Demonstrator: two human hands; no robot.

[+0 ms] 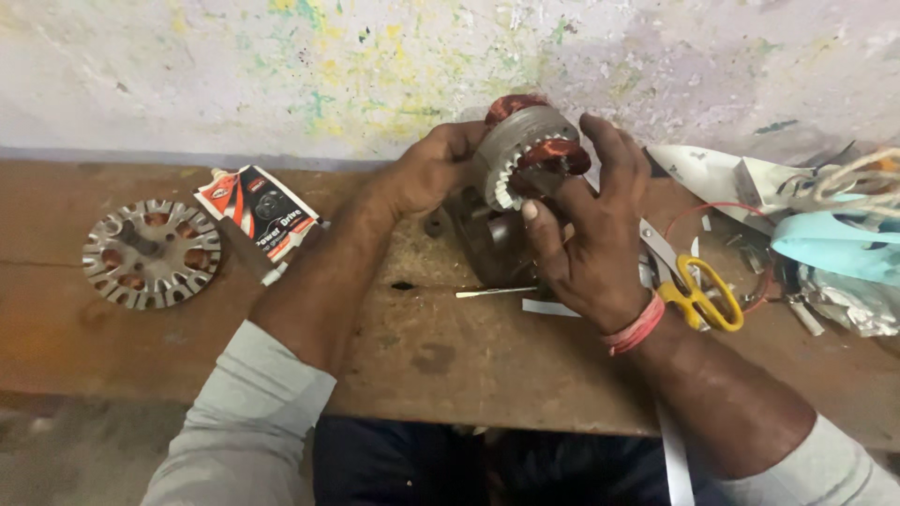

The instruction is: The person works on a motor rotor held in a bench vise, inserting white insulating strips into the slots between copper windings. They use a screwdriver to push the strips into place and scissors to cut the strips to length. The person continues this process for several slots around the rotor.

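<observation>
Above a worn wooden workbench [441,356], both hands [427,173] [586,244] gripped by its steel rim a wound motor stator [532,150], fingers curled around it, a piece likely heavy and rigid, its copper windings [553,153] probably easily damaged.

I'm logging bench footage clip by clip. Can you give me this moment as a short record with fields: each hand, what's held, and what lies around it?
left hand: grips the wound stator from its left side
right hand: fingers on the stator's right side and copper coils
stator: toothed grey core, reddish copper winding, held up above the bench
left of hands: bare stator core lying flat; red-and-black packet
right of hands: yellow scissors, paper scraps, wires
under hands: thin metal tool
</observation>
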